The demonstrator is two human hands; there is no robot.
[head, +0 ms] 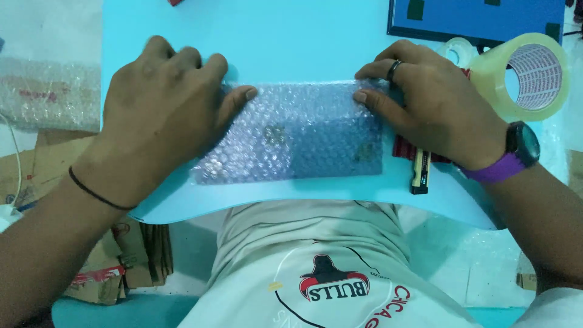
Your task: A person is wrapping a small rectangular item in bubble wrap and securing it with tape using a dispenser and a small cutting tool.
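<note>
A flat blue item wrapped in clear bubble wrap (303, 136) lies on a light blue table (303, 42) in front of me. My left hand (167, 97) presses flat on the wrap's left end, thumb on top. My right hand (425, 100), with a ring and a purple-strapped watch, presses on the right end, fingers curled over the top edge. Neither hand lifts the bundle.
A big roll of clear packing tape (525, 76) and a smaller roll (458, 48) stand at the right. A black and cream utility knife (419, 173) lies under my right wrist. A blue board (480, 18) is at the back right; cardboard (103, 267) and bubble wrap (48, 91) lie left.
</note>
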